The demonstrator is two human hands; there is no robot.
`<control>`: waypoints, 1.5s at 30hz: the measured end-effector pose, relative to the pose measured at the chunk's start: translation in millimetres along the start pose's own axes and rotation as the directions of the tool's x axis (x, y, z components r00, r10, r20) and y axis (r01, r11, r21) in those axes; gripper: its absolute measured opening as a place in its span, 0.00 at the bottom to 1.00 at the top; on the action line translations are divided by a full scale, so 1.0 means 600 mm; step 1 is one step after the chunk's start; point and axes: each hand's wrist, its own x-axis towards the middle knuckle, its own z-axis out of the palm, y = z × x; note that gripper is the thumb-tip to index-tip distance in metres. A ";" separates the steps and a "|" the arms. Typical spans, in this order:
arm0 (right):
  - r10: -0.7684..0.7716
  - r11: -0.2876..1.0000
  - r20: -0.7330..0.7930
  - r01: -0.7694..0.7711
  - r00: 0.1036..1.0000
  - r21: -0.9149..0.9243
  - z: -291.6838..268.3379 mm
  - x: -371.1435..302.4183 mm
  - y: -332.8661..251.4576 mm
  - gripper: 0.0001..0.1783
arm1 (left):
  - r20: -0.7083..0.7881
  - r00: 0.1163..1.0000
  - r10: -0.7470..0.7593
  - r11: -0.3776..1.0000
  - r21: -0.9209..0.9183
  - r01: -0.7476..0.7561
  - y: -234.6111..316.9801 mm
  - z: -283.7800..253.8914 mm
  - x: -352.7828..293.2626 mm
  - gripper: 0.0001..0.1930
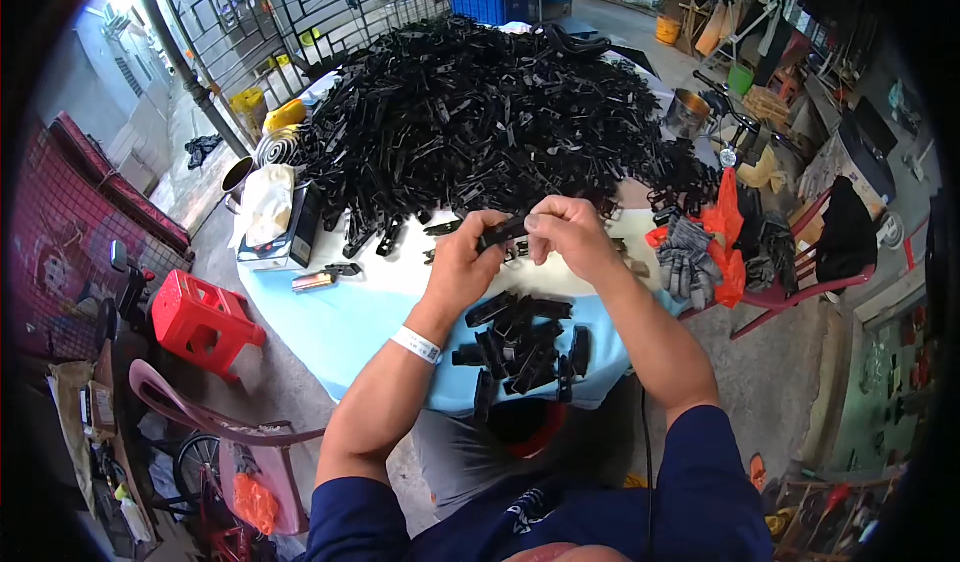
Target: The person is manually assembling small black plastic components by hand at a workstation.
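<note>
Between my two hands, above the middle of the table, is a long black plastic part (505,232). My left hand (464,259) has its fingers wrapped round one end. At the other end my right hand (572,237) pinches the part between thumb and fingers. Beyond my hands rises a large heap of similar black parts (480,112). A smaller pile of black pieces (525,342) lies nearer to me, on the light blue tablecloth (330,327). Several loose parts lie partly hidden beneath my hands.
Left on the table stand a box (285,237) with a pale cloth and a lighter-like item (314,282). Grey gloves (688,262) and a red plastic bag (728,232) lie at the right edge. A metal can (687,114) stands behind them. A red stool (205,322) is left of the table.
</note>
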 end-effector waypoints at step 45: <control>-0.065 0.998 0.130 0.062 0.989 0.026 -0.006 -0.009 0.009 0.15 | 0.135 0.991 -0.007 0.946 -0.321 0.050 0.023 -0.035 0.003 0.23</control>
